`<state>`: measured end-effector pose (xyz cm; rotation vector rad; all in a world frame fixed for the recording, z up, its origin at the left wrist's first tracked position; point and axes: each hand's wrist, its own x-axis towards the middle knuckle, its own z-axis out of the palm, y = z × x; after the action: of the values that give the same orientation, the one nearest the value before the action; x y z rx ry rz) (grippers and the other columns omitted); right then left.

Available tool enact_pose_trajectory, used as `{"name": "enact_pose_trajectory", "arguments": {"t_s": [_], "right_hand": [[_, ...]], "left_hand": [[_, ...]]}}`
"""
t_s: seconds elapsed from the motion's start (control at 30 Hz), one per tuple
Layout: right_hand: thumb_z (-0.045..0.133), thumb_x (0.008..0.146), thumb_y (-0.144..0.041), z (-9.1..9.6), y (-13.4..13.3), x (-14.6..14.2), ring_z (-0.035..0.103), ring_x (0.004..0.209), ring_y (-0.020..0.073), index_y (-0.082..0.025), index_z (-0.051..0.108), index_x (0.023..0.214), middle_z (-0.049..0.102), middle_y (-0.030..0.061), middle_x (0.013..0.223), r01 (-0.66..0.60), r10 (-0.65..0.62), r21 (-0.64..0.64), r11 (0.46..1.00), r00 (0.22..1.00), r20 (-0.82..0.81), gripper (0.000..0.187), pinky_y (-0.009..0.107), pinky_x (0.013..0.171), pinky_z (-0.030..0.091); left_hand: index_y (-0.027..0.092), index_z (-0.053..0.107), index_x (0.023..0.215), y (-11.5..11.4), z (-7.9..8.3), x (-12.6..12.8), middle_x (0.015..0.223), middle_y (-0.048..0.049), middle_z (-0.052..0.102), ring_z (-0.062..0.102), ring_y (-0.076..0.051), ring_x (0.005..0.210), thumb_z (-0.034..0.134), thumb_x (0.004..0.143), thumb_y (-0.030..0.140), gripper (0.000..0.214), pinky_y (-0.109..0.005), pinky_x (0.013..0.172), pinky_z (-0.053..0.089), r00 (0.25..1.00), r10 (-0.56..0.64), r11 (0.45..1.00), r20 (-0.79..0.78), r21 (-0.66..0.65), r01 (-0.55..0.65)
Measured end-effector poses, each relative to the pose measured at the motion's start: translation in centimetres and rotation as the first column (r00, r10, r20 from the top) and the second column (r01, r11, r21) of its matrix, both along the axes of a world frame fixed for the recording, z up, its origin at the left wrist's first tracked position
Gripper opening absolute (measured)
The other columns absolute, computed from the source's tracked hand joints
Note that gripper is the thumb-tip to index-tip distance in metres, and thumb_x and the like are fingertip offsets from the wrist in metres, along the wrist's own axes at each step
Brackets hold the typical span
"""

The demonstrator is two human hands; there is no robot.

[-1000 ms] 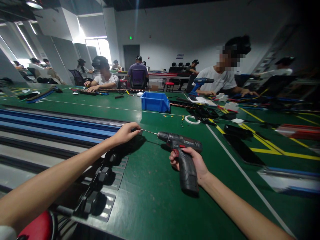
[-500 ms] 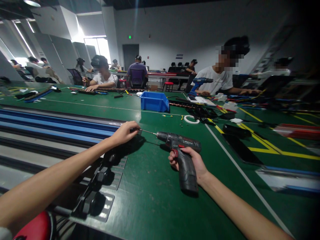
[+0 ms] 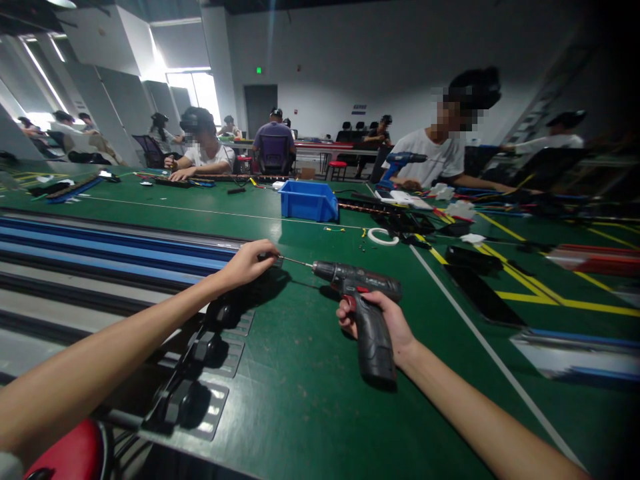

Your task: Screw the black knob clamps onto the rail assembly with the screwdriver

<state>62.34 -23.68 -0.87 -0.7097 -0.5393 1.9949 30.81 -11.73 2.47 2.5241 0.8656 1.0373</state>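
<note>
My right hand (image 3: 395,327) is wrapped round the grip of a black and red cordless drill (image 3: 373,320), one finger at its red trigger. The drill lies level, and its long thin bit (image 3: 297,261) points left. At the tip of the bit, my left hand (image 3: 253,261) is closed, fingers pinched by the end of the long blue and grey rails (image 3: 125,243). What those fingers grip is hidden; a small dark end piece shows beside them. Black knobs with slotted plates (image 3: 213,407) line the near ends of the rails.
On the green table (image 3: 300,407) a blue bin (image 3: 309,201) stands beyond my hands. A white ring (image 3: 383,237), a blue drill (image 3: 400,167) and loose cables lie behind. Right are a black flat panel (image 3: 483,297) and more rails (image 3: 585,353). Co-workers sit across the table.
My hands and the drill hold almost the same place. Across the table, the right co-worker's forearm has shifted, and the view has tilted very slightly.
</note>
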Motion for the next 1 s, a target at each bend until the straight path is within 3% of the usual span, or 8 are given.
{"name": "enact_pose_trajectory", "arguments": {"t_s": [0.7, 1.0], "right_hand": [[0.055, 0.083, -0.027, 0.15, -0.07, -0.13, 0.066, 0.08, 0.0201, -0.011, 0.065, 0.088, 0.067, 0.0118, 0.084, 0.016, -0.016, -0.002, 1.0, 1.0, -0.002, 0.02, 0.028, 0.071, 0.058], [0.054, 0.083, -0.027, 0.24, -0.07, -0.15, 0.066, 0.081, 0.0203, -0.012, 0.065, 0.086, 0.067, 0.0116, 0.083, 0.017, -0.016, -0.01, 1.0, 1.0, 0.008, 0.019, 0.028, 0.07, 0.058]], "left_hand": [[0.017, 0.068, 0.094, -0.09, 0.03, 0.1, 0.094, -0.006, 0.069, 0.063, -0.019, 0.089, 0.055, 0.088, 0.021, 0.015, -0.03, 0.081, 0.048, 1.0, 0.013, 1.0, -0.003, -0.026, -0.013], [0.019, 0.067, 0.093, -0.11, 0.15, 0.12, 0.093, -0.0065, 0.068, 0.062, -0.02, 0.09, 0.054, 0.09, 0.021, 0.014, -0.033, 0.084, 0.046, 0.994, 0.033, 0.995, -0.105, 0.098, -0.023]]}}
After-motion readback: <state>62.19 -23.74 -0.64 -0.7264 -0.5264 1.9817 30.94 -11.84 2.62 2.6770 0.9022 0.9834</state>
